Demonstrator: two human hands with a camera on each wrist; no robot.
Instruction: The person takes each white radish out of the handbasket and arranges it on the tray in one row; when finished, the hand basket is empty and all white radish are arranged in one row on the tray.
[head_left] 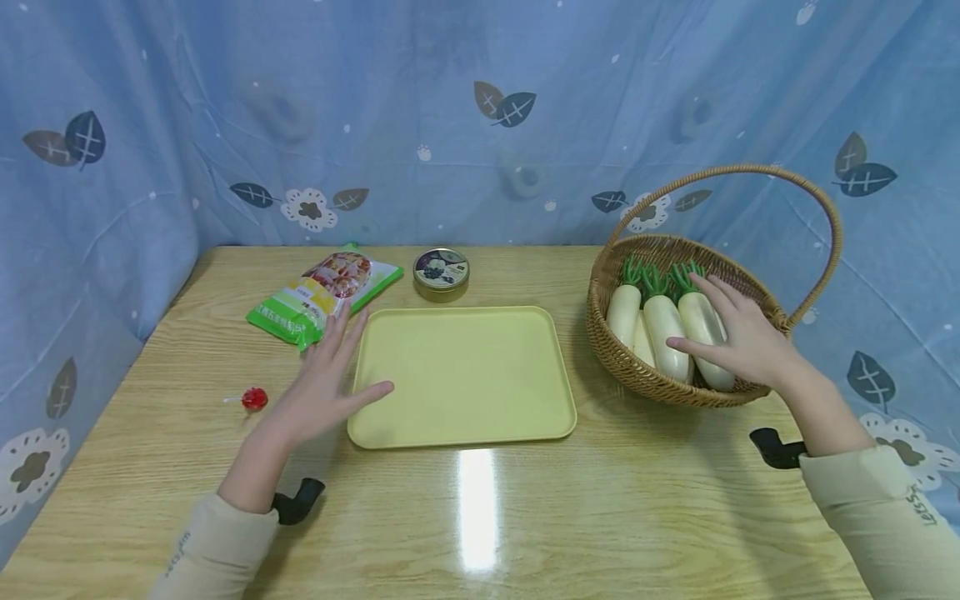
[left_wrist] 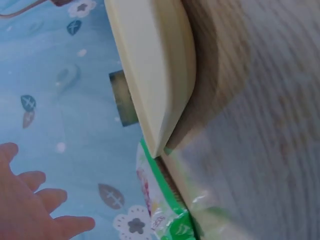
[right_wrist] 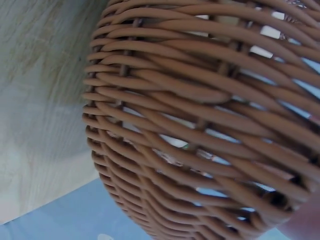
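Observation:
My left hand (head_left: 318, 392) is held over the left edge of a yellow rectangular tray (head_left: 461, 379), its fingers spread and nothing in them. A green and white food bag (head_left: 330, 287) lies just beyond its fingertips. On the right, my right hand (head_left: 738, 333) hovers over a wicker basket (head_left: 652, 385) with fingers apart, holding nothing. Several white radishes (head_left: 663, 333) with green tops lie in that basket, partly hidden by the hand. The right wrist view is mostly filled by the basket's woven side (right_wrist: 175, 100). In the left wrist view the left fingers (left_wrist: 52, 200) are extended.
A round tin (head_left: 441, 273) stands behind the tray. A red lollipop (head_left: 255, 399) lies on the wooden table (head_left: 600, 517) to the left of my left hand. The basket's tall handle (head_left: 750, 170) arches above its rim. A patterned blue curtain (head_left: 420, 150) hangs behind.

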